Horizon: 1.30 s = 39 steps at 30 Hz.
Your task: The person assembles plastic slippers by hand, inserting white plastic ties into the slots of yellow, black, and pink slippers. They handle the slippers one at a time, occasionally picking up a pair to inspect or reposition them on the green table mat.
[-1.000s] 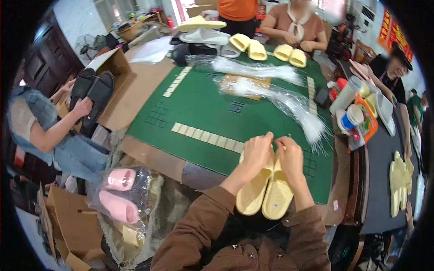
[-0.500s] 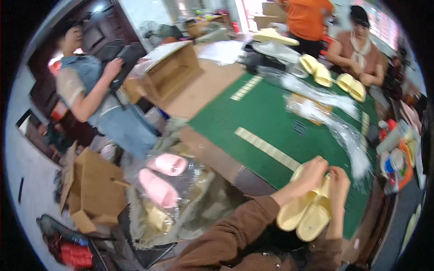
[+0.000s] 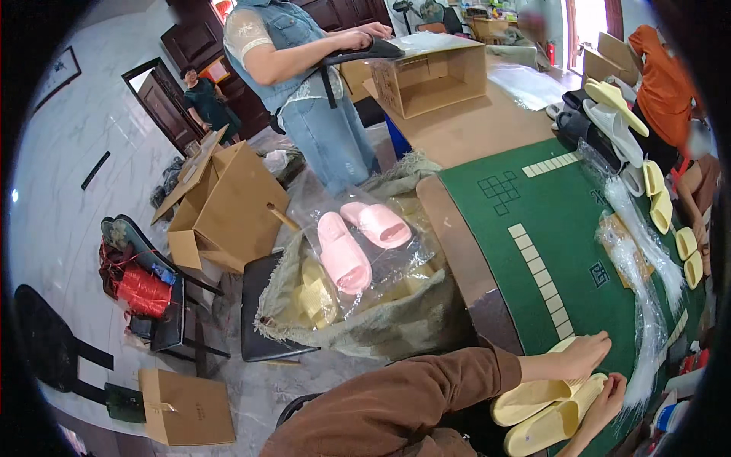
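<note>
A pair of pale yellow slippers lies side by side at the green table's near edge, the left slipper (image 3: 525,400) and the right slipper (image 3: 544,434). My left hand (image 3: 580,356) reaches across the left slipper's far end, its fingertips pinched together just beyond; anything between them is too small to make out. Around the far end of the right slipper curl the fingers of my right hand (image 3: 609,400). Long bundles of clear, thin plastic strands (image 3: 646,335) lie on the tabletop just past my hands.
Pink slippers (image 3: 346,263) in clear plastic rest on an open woven sack (image 3: 396,331) left of the table. Cartons (image 3: 236,202) stand beyond. A person in denim (image 3: 320,129) handles a black slipper behind an open box (image 3: 438,87). More slippers (image 3: 655,202) line the far right.
The view has swung left, so the table and slippers sit further right. My left hand's fingertips have moved away from my right hand; both stay at the yellow slippers.
</note>
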Tool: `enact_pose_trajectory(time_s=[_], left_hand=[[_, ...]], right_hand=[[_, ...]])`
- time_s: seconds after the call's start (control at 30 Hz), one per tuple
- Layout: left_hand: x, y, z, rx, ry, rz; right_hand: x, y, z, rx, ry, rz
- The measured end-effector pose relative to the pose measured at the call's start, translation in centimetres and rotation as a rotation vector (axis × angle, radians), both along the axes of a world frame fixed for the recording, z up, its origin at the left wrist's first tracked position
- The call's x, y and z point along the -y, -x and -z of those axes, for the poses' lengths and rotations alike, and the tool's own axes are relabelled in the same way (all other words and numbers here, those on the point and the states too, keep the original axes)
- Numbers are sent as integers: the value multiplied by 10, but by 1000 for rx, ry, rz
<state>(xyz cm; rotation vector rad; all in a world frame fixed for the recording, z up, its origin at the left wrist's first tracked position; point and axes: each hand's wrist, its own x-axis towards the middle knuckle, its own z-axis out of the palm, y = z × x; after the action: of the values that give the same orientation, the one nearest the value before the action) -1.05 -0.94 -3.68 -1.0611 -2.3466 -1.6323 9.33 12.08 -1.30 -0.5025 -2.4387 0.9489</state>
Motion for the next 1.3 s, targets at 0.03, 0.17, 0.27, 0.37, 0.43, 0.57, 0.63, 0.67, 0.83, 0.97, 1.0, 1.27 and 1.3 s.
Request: enact_pose_trajectory(time_s=[0.03,0.17,0.27,0.37,0.43,0.57,0.63,0.67,0.83,0.97,1.0,1.27,1.3], left_hand=[[0,-5,-4,-69,5,24],[7,1,-15,-165,91,163],[2,2,-11,-134,150,153],[0,3,-11,-164,124,166],[1,3,-11,-175,105,168],[8,6,-13,-10,80,179],[14,3,-11,64,-24,137],[14,0,-11,44,-103,102],[11,-2,-26,-35,-16,102],[18,3,-28,-115,71,174],[25,4,-33,-104,61,178],[20,8,-44,0,-13,203],[21,7,-44,22,2,196]], right_hand=[[2,2,-2,15,-38,-6],[16,11,-9,-43,-67,-88],[24,11,-14,-46,-71,-72],[20,10,-11,-79,-112,-93],[19,9,-8,-68,-77,-95],[22,5,-8,-100,-84,-47],[28,-2,-12,-42,-54,3],[26,-4,-12,-48,-81,17],[42,-3,-24,-104,5,34],[38,3,-18,-78,87,100],[38,6,-13,5,-150,84],[36,2,-10,-125,-179,224],[38,0,-12,-26,-148,256]])
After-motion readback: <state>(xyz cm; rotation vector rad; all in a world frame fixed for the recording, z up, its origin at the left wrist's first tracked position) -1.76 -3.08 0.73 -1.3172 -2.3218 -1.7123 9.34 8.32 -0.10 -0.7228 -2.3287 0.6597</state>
